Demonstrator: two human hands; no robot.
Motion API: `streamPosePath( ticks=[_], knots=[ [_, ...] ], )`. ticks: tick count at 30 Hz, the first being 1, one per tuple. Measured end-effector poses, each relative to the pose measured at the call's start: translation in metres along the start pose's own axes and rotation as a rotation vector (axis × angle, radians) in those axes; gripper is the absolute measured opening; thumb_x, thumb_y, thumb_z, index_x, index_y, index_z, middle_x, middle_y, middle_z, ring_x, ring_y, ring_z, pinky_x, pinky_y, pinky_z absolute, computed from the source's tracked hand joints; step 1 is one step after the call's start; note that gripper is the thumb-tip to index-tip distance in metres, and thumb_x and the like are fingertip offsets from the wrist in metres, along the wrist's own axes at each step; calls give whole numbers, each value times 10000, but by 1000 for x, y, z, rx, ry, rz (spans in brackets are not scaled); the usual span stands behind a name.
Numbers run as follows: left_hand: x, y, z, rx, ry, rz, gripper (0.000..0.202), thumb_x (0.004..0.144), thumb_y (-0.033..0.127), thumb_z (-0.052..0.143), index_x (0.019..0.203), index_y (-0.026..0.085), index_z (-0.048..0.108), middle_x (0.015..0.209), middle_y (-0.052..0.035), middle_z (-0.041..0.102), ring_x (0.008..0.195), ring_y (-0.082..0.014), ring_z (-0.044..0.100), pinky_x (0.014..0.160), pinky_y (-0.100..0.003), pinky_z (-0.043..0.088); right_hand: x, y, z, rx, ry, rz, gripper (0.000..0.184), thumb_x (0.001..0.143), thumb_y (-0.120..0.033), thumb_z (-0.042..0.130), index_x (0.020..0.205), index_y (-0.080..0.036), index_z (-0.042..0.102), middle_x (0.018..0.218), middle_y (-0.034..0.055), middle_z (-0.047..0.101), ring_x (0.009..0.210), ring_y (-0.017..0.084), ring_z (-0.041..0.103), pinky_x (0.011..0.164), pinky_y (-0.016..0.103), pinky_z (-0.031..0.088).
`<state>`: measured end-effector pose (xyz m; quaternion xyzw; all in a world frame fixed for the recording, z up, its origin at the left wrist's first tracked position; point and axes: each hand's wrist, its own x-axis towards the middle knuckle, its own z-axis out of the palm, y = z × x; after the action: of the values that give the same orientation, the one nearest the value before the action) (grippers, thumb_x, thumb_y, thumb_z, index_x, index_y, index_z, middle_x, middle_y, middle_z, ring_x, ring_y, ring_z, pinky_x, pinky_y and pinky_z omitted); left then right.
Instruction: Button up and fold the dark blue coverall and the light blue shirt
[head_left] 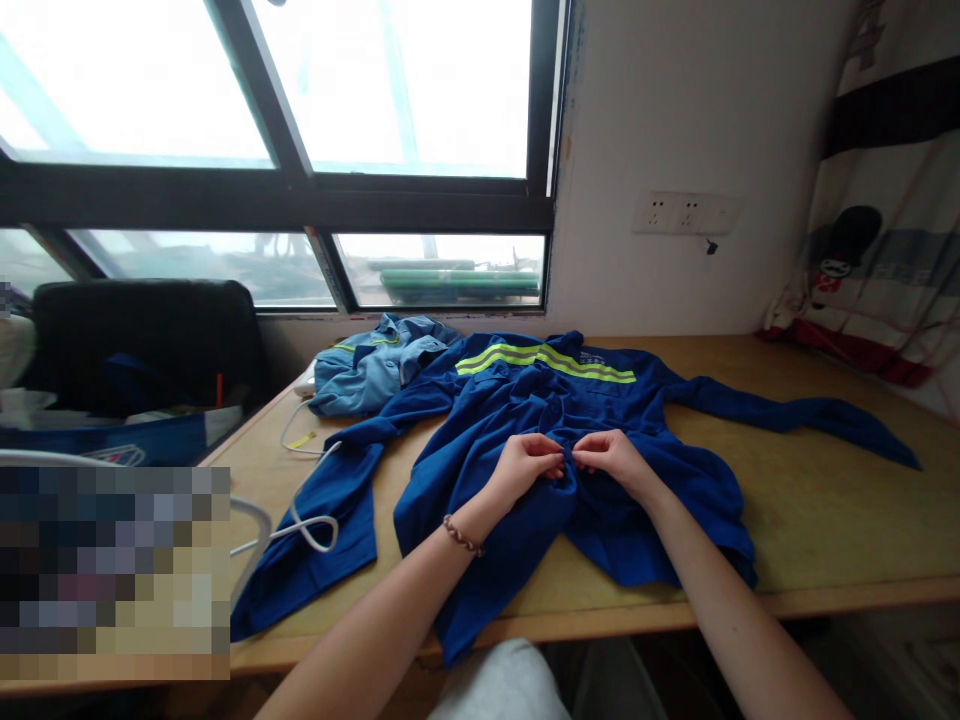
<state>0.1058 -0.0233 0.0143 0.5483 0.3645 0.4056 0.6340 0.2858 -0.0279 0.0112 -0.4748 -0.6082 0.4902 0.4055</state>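
Closest, a knee in pale grey cloth (499,690) shows beneath the near edge of a yellow-topped wooden table (832,520). A pixelated block (112,575) hides the table's near left corner. The left hand (521,470), a brown braided bracelet (463,537) on its wrist, and the right hand (616,463) almost meet, thumbs and fingers pinched closed on the front of a royal-blue cloth work jacket (517,410); what lies between the fingertips is too small to tell. The jacket is spread on the table beneath both forearms, one lower corner hanging past the near edge, its yellow-and-grey reflective band (544,360) crossing the far part. A looped white cable (300,525) lies across the sleeve on the left. Just behind that sleeve, a crumpled light-blue garment (360,375) sits beside the jacket, partly covering a white object (306,380). Off the table's left side stands a black chair back (150,335). Farther off are a dark-framed window (412,205), white wall sockets (686,213) and, right, a patterned cloth curtain (889,220).
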Motion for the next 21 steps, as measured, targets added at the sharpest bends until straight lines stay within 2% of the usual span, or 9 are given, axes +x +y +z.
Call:
streamPosePath(
  ticks=[11,17,21],
  knots=[
    [2,-5,0,11,31,-10,158,571,193,701,676,106,623,550,-18,635,512,-141,610,526,-229,489,0,2,6,-134,34,-55,234,633,-354,668,703,-132,654,615,24,631,553,134,555,520,233,421],
    [3,-8,2,-8,44,-60,249,672,359,630,690,115,582,533,-18,615,533,-136,611,548,-227,484,-3,2,14,-330,130,-209,184,696,-330,613,637,-156,598,618,13,617,580,135,558,550,234,422],
    [5,-11,1,18,85,-77,271,638,359,665,664,131,523,523,-2,591,507,-132,600,507,-218,467,-6,-1,21,-399,145,-275,155,719,-284,583,618,-170,551,606,-2,600,561,123,551,525,221,416]
  ],
)
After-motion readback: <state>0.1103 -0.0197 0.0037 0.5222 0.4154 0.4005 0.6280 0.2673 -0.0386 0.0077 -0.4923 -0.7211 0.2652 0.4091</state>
